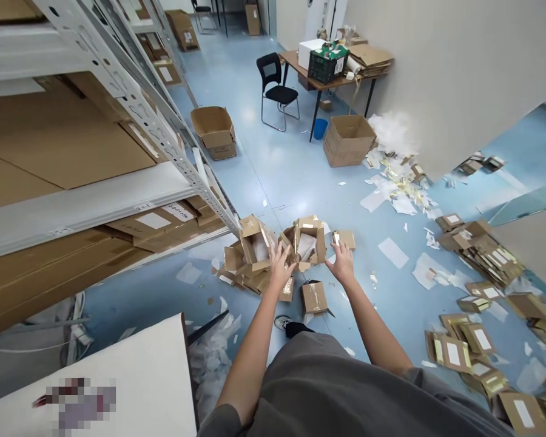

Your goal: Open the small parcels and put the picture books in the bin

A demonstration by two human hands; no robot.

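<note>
My left hand is stretched out with its fingers apart, over the gap between two opened cardboard boxes. One opened box lies to its left, with flaps out and something pale inside. The other opened box sits between my hands and holds whitish material. My right hand is spread open just right of that box, in front of a small flat carton. Whether either hand touches cardboard I cannot tell. Below them stands a small carton, near my shoe.
A metal shelf rack loaded with cartons runs along the left. A white table is at lower left. Flattened boxes and paper scraps litter the right side. Farther off are a large open box, a chair and a desk.
</note>
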